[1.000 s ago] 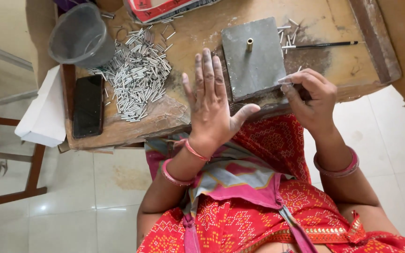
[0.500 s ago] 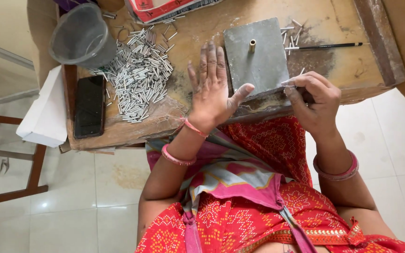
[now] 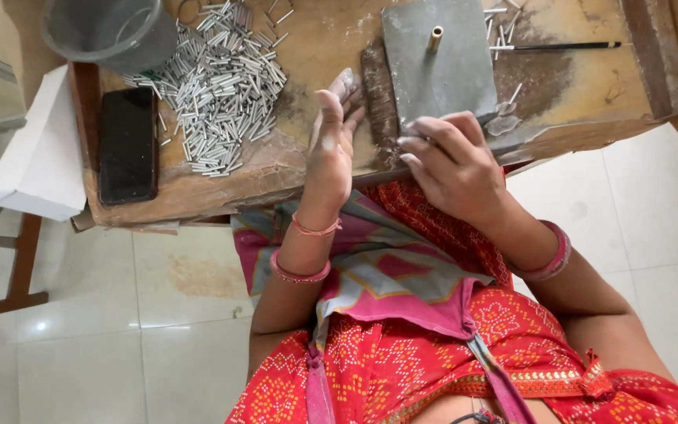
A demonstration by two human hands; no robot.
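Observation:
A grey stone slab (image 3: pixel 441 67) with a short brass peg (image 3: pixel 434 38) standing on it lies on the worn wooden bench (image 3: pixel 308 47). My left hand (image 3: pixel 331 145) is raised edge-on with straight fingers, just left of the slab and beside a dark brown strip (image 3: pixel 376 90) along its side. It holds nothing. My right hand (image 3: pixel 453 161) is curled, with its fingertips on the slab's near edge. Whether it pinches anything is hidden under the fingers. A heap of short silver metal tubes (image 3: pixel 221 86) lies to the left of my left hand.
A grey plastic bucket (image 3: pixel 111 31) stands at the bench's far left corner. A black phone (image 3: pixel 128 145) lies near the left edge, next to a white box (image 3: pixel 37 161). A thin dark stick (image 3: pixel 559 45) and several loose tubes lie right of the slab. Below the bench is a pale tiled floor (image 3: pixel 158 345).
My left hand has turned from flat, palm down by the slab, to edge-on at the slab's left side. My right hand has shifted left onto the slab's near edge.

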